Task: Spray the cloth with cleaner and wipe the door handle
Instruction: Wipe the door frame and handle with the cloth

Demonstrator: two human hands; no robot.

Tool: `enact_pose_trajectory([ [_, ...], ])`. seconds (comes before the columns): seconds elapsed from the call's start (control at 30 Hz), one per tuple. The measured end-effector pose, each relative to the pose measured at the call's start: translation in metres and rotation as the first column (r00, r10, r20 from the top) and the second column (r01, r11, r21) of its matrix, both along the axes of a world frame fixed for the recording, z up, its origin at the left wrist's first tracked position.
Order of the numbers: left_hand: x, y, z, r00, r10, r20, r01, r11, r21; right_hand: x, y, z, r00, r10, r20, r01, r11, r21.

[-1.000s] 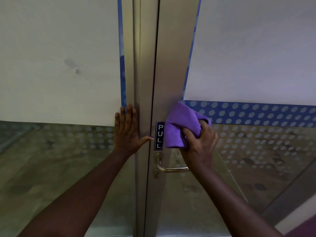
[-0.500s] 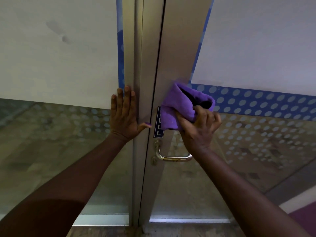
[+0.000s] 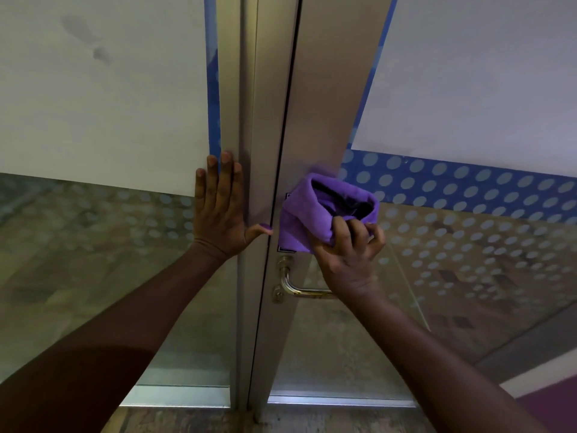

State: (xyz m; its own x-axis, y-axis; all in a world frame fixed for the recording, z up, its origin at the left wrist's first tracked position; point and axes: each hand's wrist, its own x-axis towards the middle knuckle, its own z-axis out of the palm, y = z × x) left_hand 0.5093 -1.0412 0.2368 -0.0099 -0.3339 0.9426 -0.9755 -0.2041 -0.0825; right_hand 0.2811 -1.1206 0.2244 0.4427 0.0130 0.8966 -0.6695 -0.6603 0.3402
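Door frame (image 3: 315, 120) is getting the rub so far — right hand (image 3: 349, 254) has its fingers (image 3: 343, 228) bunched tight around the purple cloth (image 3: 312, 210), pressed just above the door handle (image 3: 299, 289), left hand (image 3: 218, 214) flat and spread on the frame, so I'd say the handle itself isn't wiped yet.

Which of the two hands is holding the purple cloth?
The right hand, bunching the purple cloth against the door frame above the handle. The left hand lies flat and empty on the glass.

Single head-worn wide-angle view, close to door frame (image 3: 315, 89), facing forward and downward
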Motion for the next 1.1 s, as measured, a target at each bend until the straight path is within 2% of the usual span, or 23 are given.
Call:
enact_pose_trajectory([
  [0.13, 0.000, 0.000, 0.000, 1.000, 0.004, 0.005, -0.004, 1.000, -0.010, -0.006, 0.004, -0.025, 0.982, 0.094, -0.162, -0.087, 0.995, 0.046],
  [0.43, -0.001, 0.001, 0.001, 1.000, 0.013, 0.018, -0.013, 1.000, 0.000, -0.016, 0.000, -0.035, 0.939, 0.157, -0.307, -0.108, 0.980, 0.170],
  [0.57, -0.001, 0.002, 0.002, 1.000, 0.013, 0.021, -0.013, 1.000, -0.005, -0.023, 0.004, -0.027, 0.962, 0.187, -0.198, -0.147, 0.969, 0.200],
  [0.73, 0.000, 0.003, 0.001, 1.000, 0.018, 0.016, -0.018, 1.000, 0.004, -0.035, 0.006, 0.017, 0.974, 0.194, 0.116, -0.207, 0.971, 0.122],
  [0.87, -0.002, 0.004, 0.002, 1.000, 0.009, 0.021, -0.009, 1.000, 0.009, -0.034, 0.005, 0.063, 0.934, 0.125, 0.334, -0.161, 0.984, 0.082],
  [0.97, -0.001, 0.004, 0.002, 1.000, 0.013, 0.018, -0.013, 1.000, 0.011, -0.034, 0.005, 0.073, 0.929, 0.104, 0.354, -0.145, 0.985, 0.091],
  [1.1, -0.001, 0.005, 0.002, 1.000, 0.013, 0.019, -0.014, 1.000, 0.010, -0.031, 0.006, 0.065, 0.966, 0.078, 0.247, -0.112, 0.985, 0.130],
])
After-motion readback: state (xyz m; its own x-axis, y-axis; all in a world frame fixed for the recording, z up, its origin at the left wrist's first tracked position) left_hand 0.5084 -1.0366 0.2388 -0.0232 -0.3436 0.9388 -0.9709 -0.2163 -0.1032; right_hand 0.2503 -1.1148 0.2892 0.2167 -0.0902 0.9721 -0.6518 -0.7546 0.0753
